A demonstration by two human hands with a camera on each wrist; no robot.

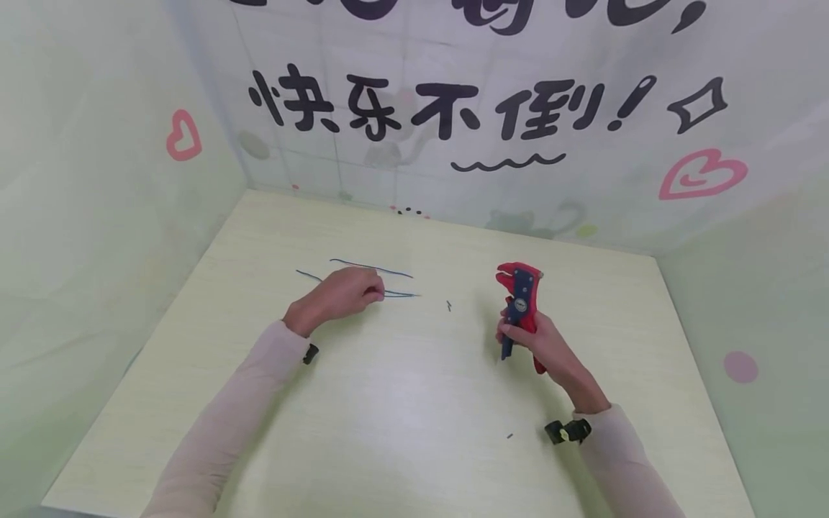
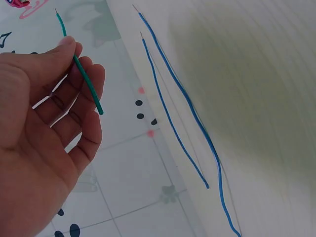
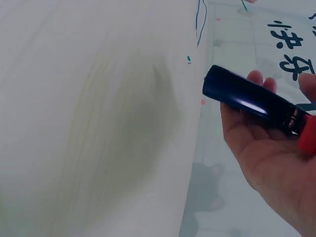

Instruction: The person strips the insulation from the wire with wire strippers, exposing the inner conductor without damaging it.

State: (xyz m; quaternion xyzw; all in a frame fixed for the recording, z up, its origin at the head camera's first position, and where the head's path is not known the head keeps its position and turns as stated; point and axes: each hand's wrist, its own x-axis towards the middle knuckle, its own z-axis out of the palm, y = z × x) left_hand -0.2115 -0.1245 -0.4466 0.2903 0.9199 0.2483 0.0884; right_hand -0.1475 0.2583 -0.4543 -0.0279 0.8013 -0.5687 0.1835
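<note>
My left hand (image 1: 346, 295) pinches a short green wire (image 2: 88, 83) between thumb and fingers, above the table's far left part. Bare metal shows at one tip of that wire in the left wrist view. Below the hand lie a shorter blue wire (image 2: 168, 116) and a longer blue wire (image 2: 190, 103), each with one bare end. Over the right half of the table, my right hand (image 1: 540, 342) grips a red and dark blue wire stripper (image 1: 521, 288) by its handles, nose pointing away from me. One dark handle (image 3: 247, 96) fills much of the right wrist view's right side.
Small insulation scraps (image 1: 449, 306) lie between the hands, and another scrap (image 1: 509, 435) is nearer the front right. Behind the pale table (image 1: 388, 432) hangs a printed cloth wall (image 1: 401, 173), with more cloth along both sides.
</note>
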